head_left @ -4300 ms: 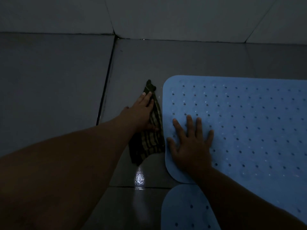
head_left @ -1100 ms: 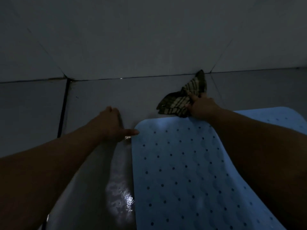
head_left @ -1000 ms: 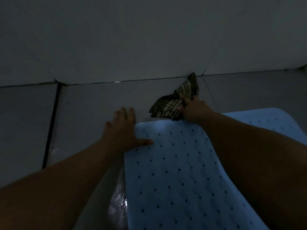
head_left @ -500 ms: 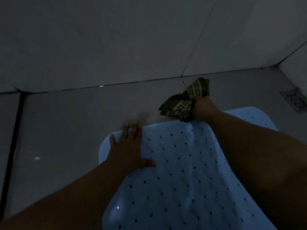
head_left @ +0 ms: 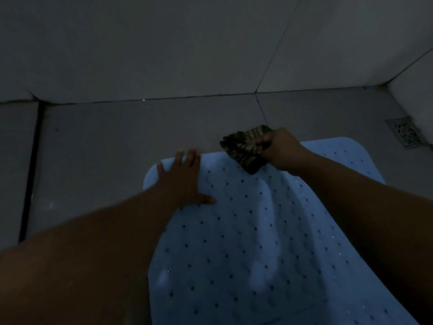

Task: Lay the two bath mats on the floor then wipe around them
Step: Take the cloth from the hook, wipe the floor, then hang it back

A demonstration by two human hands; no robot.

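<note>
The grey tiled floor (head_left: 117,148) carries a light blue perforated bath mat (head_left: 246,242) in the near right part. The left hand (head_left: 181,181) presses its far left corner with spread, straight fingers. The right hand (head_left: 280,150) grips a striped cloth (head_left: 244,146) at the mat's far edge. A floor drain (head_left: 405,133) lies far right.

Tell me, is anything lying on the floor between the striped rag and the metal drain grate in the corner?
No. In the head view, only bare grey floor tile lies between the striped rag, gripped by the right hand, and the drain grate.
</note>
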